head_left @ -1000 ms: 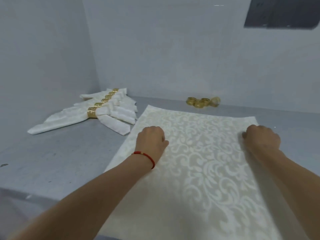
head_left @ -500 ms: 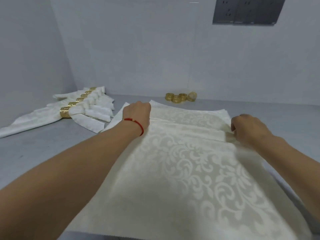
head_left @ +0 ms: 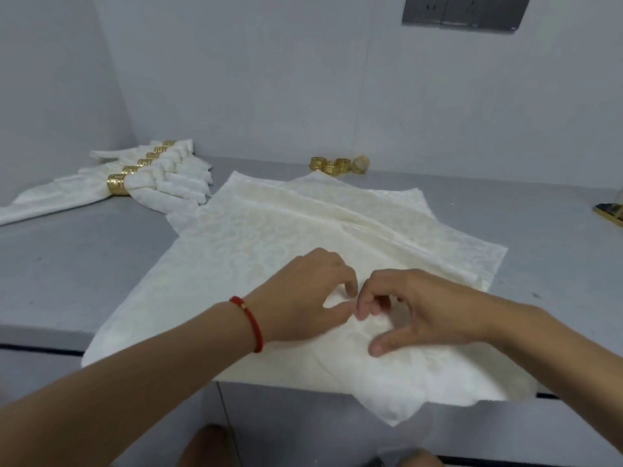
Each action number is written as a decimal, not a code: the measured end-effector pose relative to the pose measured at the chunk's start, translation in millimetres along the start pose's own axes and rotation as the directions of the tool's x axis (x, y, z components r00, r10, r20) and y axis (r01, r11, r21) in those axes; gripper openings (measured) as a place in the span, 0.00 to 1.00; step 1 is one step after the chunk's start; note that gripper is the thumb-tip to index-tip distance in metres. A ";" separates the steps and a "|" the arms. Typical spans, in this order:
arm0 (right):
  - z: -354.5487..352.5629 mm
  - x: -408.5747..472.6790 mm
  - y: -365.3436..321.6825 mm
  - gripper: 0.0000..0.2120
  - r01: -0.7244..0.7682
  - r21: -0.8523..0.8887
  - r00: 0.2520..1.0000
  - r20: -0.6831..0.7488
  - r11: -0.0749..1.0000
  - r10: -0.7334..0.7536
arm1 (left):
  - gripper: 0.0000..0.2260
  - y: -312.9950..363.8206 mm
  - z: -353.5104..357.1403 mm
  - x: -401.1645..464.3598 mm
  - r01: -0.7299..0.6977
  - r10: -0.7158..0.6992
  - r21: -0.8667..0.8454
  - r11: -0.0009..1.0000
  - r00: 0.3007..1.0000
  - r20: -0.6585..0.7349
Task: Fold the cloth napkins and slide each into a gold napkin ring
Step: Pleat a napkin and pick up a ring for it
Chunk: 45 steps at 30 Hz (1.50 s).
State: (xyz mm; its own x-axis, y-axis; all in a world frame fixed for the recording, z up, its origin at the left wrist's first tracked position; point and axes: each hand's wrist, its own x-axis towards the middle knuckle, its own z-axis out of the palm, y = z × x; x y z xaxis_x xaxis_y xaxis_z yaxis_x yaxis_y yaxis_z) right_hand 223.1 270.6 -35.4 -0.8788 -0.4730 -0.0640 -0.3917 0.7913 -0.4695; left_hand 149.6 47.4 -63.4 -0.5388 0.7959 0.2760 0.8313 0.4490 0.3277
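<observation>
Both hands have drawn together from the napkin's (head_left: 269,237) far side to its middle; left hand (head_left: 303,298) and right hand (head_left: 421,308) pinch cloth near the bench's (head_left: 84,264) front edge.

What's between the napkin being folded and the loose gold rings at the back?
Nothing visible: only bare counter lies between the napkin and the loose gold rings. Both hands, left and right, are already on the napkin.

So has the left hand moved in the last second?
Yes. The left hand came back from the far part of the napkin toward the near counter edge, meeting the right hand.
</observation>
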 end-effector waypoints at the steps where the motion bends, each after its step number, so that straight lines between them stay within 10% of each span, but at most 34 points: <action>1: 3.0 0.9 1.7 0.14 -0.022 0.042 1.000 0.000 0.999 0.022 | 0.10 0.8 -2.0 -4.1 -0.016 0.017 -0.029 0.999 1.000 0.008; 5: 3.0 5.8 -5.1 0.08 -0.102 0.175 0.994 -0.017 0.979 0.107 | 0.07 5.1 -15.5 -17.1 0.020 -0.011 -0.136 0.990 0.998 0.066; 12: -7.2 15.9 -36.1 0.09 -0.031 0.418 0.965 -0.223 0.908 0.136 | 0.35 -6.0 -47.7 -38.1 0.124 -0.082 -0.175 0.977 0.969 0.232; 17: -1.8 19.8 -53.2 0.12 -0.035 0.394 0.951 -0.269 0.918 0.152 | 0.11 -19.0 -57.4 -43.2 0.153 -0.168 -0.268 0.951 0.985 -0.034; 22: 1.9 -0.4 -56.5 0.45 -0.097 0.001 0.991 -0.092 0.995 0.096 | 0.05 -19.0 -60.8 -47.9 0.283 -0.322 -0.405 0.869 0.946 -0.029; 29: -4.0 -9.9 -49.8 0.07 -0.011 0.218 0.989 -0.140 0.976 0.043 | 0.16 -12.3 -71.6 -60.3 0.437 -0.367 -0.571 0.695 0.898 0.241; 34: -12.8 16.3 -35.1 0.28 -0.102 0.385 0.982 -0.107 0.917 0.154 | 0.15 -31.3 -87.3 -45.9 0.623 -0.436 -0.275 0.732 0.740 0.512; 45: -64.3 188.0 68.1 0.16 -0.441 0.044 0.738 -0.550 0.896 0.391 | 0.19 -157.6 -85.9 112.0 0.551 -0.553 0.054 0.833 0.831 0.054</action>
State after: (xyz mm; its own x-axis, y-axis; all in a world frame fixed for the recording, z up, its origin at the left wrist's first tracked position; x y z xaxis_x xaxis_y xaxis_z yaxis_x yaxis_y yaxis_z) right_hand 13.6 260.5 -22.7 -0.9516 0.1731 0.2538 0.0489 0.9009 -0.4313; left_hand -53.5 30.8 -6.5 -0.9003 0.4352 -0.0001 0.4031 0.8340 0.3766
